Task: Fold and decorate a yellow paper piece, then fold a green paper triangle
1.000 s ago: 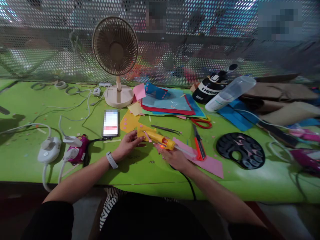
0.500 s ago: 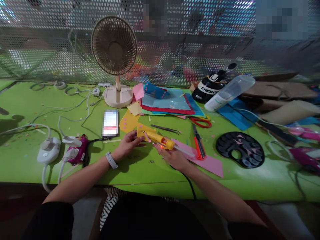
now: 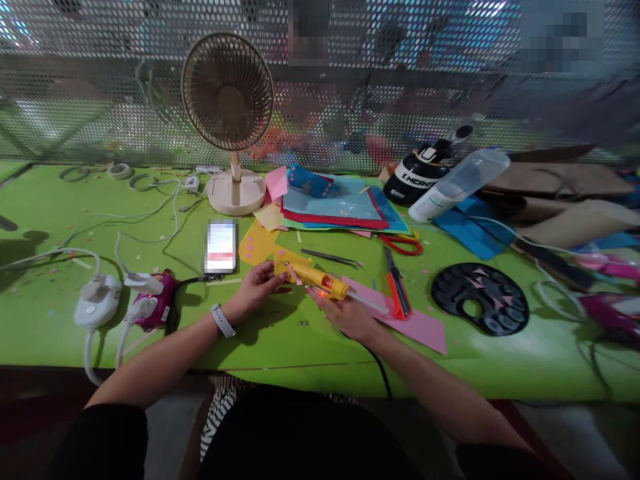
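My left hand, a pale watch on its wrist, pinches a small yellow paper piece with a pink dot on it. My right hand is wrapped round a yellow glue gun, its clear glue stick pointing back to the right. The gun's nozzle is over the yellow paper, close to my left fingers, beside a small pink strip. Another yellow sheet with pink dots lies just behind my left hand. A long pink sheet lies to the right of my right hand.
Tweezers, a red cutter and red-handled scissors lie near the gun. A phone, fan and power adapters stand left. Right are a black palette and bottles. Coloured sheets lie behind.
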{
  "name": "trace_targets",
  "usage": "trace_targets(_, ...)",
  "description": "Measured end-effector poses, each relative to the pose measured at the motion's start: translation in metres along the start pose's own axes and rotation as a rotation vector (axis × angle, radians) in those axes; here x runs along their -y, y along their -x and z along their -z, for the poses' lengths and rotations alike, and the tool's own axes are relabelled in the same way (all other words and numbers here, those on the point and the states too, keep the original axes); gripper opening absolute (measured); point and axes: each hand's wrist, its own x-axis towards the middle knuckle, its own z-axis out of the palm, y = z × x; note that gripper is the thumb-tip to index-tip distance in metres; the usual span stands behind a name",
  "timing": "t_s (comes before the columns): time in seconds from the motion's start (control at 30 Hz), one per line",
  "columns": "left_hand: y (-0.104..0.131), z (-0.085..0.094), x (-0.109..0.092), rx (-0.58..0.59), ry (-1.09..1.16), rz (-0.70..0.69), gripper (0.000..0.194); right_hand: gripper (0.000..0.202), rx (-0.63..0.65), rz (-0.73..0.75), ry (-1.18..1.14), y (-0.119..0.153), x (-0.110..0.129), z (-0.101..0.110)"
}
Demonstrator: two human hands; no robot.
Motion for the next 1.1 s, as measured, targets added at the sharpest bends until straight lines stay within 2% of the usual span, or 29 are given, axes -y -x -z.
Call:
trace_targets(0.2,0.0,0.0,0.002,0.002,-0.007,-0.003,0.034,0.029,0.013,0.024,-0.032,-0.001,-0.001,0.0)
trace_targets(0.43,0.0,0.001,0.002,0.008,-0.011,-0.004,0.034,0.027,0.052,-0.049,-0.045,0.001,0.002,0.0)
trace_targets(0.5,0.0,0.002,0.002,0.009,-0.019,-0.007,0.035,0.025,0.046,-0.028,-0.035,0.001,0.005,0.001)
trace_targets(0.63,-0.002,0.004,0.006,-0.002,-0.086,-0.049,0.037,0.022,0.002,0.02,0.086,0.001,0.01,0.002)
trace_targets(0.77,-0.004,0.006,0.01,-0.025,-0.183,-0.099,0.037,0.023,0.045,0.029,0.242,0.003,0.008,0.007)
trace_targets(0.93,-0.005,0.007,0.008,-0.026,-0.169,-0.081,0.041,0.02,0.054,0.129,0.357,0.013,0.02,0.025)
trace_targets(1.03,-0.003,0.006,0.004,-0.034,-0.169,-0.058,0.039,0.023,-0.061,0.202,0.434,0.02,0.024,0.047)
trace_targets(1.1,-0.003,0.005,0.001,-0.048,-0.177,-0.045,0.037,0.026,-0.171,0.232,0.503,0.024,0.015,0.069)
